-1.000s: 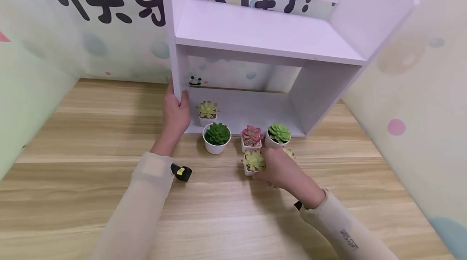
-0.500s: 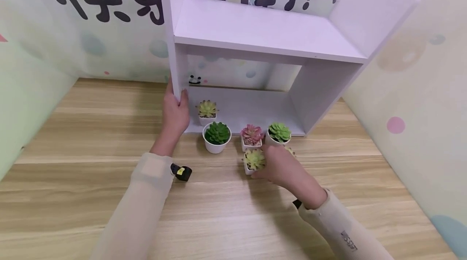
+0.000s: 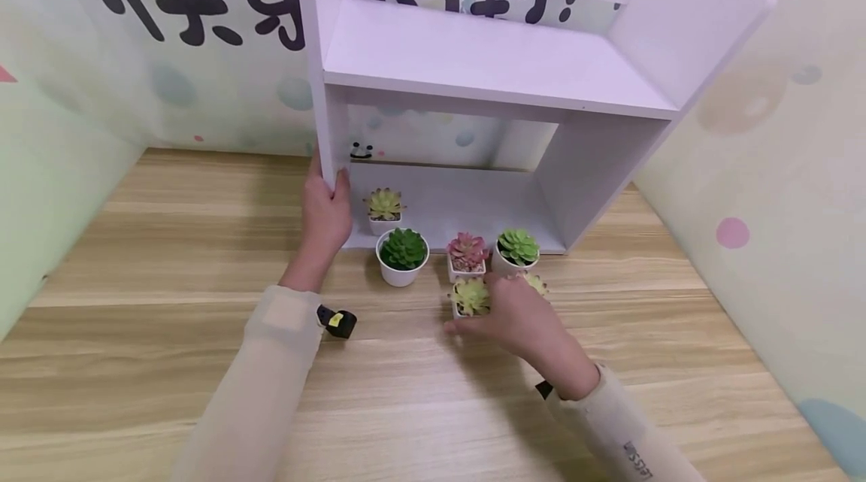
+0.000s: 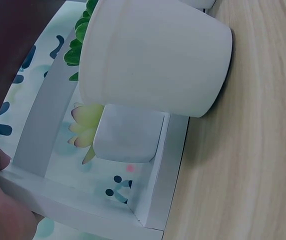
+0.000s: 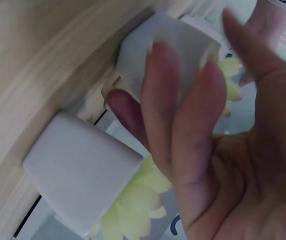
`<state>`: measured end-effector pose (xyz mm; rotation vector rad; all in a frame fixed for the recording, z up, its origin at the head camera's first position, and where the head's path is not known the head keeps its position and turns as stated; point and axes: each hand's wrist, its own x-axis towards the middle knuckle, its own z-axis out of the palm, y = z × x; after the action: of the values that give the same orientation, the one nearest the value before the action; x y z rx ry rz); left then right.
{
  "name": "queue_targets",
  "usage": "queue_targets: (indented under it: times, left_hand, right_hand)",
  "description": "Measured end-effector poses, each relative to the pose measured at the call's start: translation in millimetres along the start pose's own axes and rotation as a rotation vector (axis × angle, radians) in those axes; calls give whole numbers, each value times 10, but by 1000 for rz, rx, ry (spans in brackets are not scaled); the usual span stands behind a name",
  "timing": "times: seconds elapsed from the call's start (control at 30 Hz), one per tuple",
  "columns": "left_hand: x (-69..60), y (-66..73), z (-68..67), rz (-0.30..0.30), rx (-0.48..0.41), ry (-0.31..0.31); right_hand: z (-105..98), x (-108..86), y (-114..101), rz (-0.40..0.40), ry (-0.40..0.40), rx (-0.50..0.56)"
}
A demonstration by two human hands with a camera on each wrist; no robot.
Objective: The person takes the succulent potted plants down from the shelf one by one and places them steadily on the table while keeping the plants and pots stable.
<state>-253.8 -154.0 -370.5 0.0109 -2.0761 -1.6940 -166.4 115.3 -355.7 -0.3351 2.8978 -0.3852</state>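
My left hand [image 3: 326, 211] grips the left side panel of a white shelf unit [image 3: 501, 53], thumb on the inner face. In the left wrist view, part of that hand [image 4: 5, 205] shows at the panel's edge. My right hand [image 3: 528, 324] is beside a yellow-green potted succulent [image 3: 471, 297] at the front. In the right wrist view, the thumb stands away from its white pot [image 5: 138, 50] and the fingers are loosely bent near it; contact is unclear. Another yellow-green succulent [image 3: 537, 283] is mostly hidden behind this hand; its pot [image 5: 78, 170] shows in the right wrist view.
A pink succulent [image 3: 467, 250] and a light green one [image 3: 518, 247] stand along the shelf's front edge. To their left is a dark green succulent [image 3: 404, 249] in a round pot. One yellow-green succulent [image 3: 385, 204] sits on the bottom board. Walls flank the wooden table [image 3: 379, 407].
My right thumb has moved left and away from the front yellow-green succulent's pot, and the right wrist has shifted slightly nearer. The left hand keeps its grip on the panel.
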Motion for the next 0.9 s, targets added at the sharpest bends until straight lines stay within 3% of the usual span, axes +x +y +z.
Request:
queue_targets:
  times: [0.37, 0.73, 0.9]
  left_hand:
    - [9, -15, -11, 2, -6, -4]
    - [5, -25, 5, 20, -8, 4]
    - [16, -39, 8, 30, -19, 8]
  right_hand:
    - [-26, -23, -12, -23, 42, -19]
    - [-273, -121, -70, -48, 81, -33]
    - [-377, -111, -99, -117, 109, -69]
